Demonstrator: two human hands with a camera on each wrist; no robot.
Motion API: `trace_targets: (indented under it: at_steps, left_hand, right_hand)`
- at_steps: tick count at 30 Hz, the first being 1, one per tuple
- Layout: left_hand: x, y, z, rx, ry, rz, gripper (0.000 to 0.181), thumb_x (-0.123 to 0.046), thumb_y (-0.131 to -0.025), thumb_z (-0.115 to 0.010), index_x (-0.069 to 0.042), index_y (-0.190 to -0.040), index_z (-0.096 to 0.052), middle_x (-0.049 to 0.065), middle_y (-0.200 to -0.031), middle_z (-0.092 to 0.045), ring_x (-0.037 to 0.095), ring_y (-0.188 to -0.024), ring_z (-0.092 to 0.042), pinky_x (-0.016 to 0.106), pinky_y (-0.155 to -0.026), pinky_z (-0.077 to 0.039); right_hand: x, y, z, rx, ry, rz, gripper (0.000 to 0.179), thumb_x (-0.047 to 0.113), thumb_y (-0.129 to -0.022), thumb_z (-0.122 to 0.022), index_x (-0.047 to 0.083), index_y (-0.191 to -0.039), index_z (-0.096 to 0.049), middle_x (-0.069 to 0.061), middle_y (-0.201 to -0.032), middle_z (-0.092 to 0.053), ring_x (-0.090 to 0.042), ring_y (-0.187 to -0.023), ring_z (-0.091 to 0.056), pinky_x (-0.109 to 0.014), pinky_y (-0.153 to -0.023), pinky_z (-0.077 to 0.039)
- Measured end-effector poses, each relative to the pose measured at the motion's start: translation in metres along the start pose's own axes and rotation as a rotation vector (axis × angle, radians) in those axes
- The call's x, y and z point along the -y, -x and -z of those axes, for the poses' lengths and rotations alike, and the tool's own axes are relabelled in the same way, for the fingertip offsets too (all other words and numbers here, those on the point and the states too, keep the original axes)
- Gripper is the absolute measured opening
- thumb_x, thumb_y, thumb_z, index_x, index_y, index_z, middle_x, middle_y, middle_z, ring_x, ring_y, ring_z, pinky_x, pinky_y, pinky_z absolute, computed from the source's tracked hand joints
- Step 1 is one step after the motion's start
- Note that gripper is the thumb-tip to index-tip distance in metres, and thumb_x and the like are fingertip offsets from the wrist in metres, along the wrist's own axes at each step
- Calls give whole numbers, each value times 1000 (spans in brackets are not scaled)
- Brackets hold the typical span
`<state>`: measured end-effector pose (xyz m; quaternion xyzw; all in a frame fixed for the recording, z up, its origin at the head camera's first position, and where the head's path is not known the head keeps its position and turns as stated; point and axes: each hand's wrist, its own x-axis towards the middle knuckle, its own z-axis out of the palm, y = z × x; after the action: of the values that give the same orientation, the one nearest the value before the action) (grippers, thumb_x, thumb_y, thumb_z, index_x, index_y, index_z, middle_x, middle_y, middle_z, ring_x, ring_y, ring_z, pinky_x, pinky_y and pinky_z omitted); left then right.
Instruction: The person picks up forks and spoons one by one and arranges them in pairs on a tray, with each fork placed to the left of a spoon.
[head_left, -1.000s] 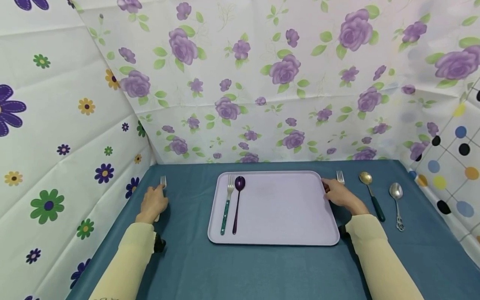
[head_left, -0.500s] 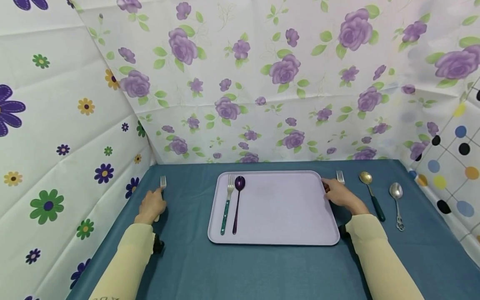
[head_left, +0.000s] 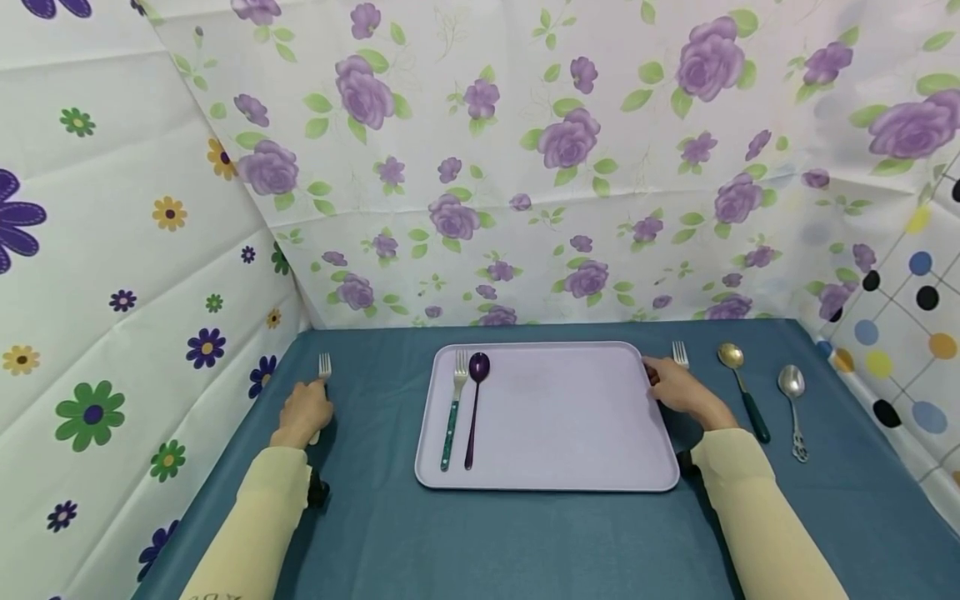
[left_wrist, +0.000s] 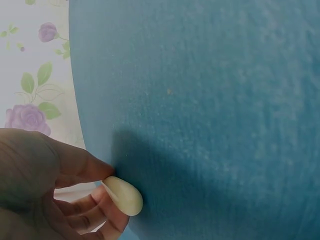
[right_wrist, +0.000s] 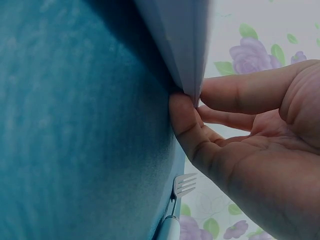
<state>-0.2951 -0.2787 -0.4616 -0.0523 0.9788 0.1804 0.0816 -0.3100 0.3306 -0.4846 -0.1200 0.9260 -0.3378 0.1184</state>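
Using the tray's middle as the clock centre. Far left there's a daisy-print sheet [head_left: 120, 350], then a pale yellow sleeve [head_left: 243, 521] with some lettering chopped off by the bottom edge, can't read it. A dark lump [head_left: 318, 490] sticks out by that cuff, no clue what it is.

Left hand [head_left: 303, 412] is out at 9 o'clock, thumb and fingers pinching a cream-handled fork [head_left: 325, 365]. From above you mostly get its tines plus a sliver of handle, the knuckles cover the rest. The left wrist view just gives you the rounded handle end poking out of the pinch.

Next up, the lilac tray [head_left: 577, 417], mid-tabletop [head_left: 547, 542]. On its 9 o'clock side lie a green-handled fork [head_left: 453, 412] and, just beside it, a dark purple spoon [head_left: 476, 400], both pointing roughly at 12.

Right hand [head_left: 682, 387] is near 3 o'clock, thumb and fingers clamped on the tray's rim, fingertips partly hidden. Right behind it, around 2, there's another fork [head_left: 680, 355]; the hand blocks most of it from above, and the right wrist view cuts off its pale handle.

Further right: a gold spoon with a green handle [head_left: 743, 392] just shy of 3, then a silver spoon [head_left: 795, 408] with a fancy handle at 3. Dotted sheet [head_left: 892, 367] past that.
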Motion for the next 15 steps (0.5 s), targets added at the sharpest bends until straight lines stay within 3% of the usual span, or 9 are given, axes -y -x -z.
trace_targets:
  at_steps: [15]
  left_hand:
    - [2,-2,-1,-12,11,31,55,-2,-103,-44,12,-155,-35,47,-136,-46,61,-114,-55,67,-87,-48]
  right_hand:
    - [1,1,0,-8,9,7,66,-13,-88,-53,-26,-149,-30,-40,-126,-57,-42,-104,-59,-54,-86,-54]
